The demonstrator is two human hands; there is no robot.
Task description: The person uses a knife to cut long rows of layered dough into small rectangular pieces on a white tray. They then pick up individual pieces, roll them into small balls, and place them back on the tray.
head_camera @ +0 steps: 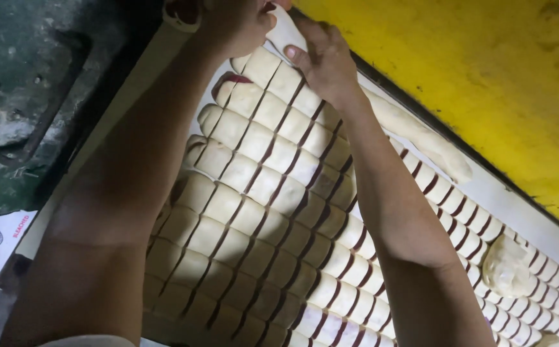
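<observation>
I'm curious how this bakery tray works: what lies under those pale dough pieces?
Under the pale dough pieces shows a slatted white tray with dark red gaps. Whatever sits beneath the dough itself is covered, and both forearms hide parts too.

pale dough roll point(287, 32) at grid's top

Pale cream dough pieces point(273, 167) lie on a white and dark-red striped cloth point(466, 218); beside it, a yellow wall point(485, 71).

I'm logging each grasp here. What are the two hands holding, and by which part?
Both the left hand and right hand grip the top end of a pale dough strip above the cut dough rows.
</observation>
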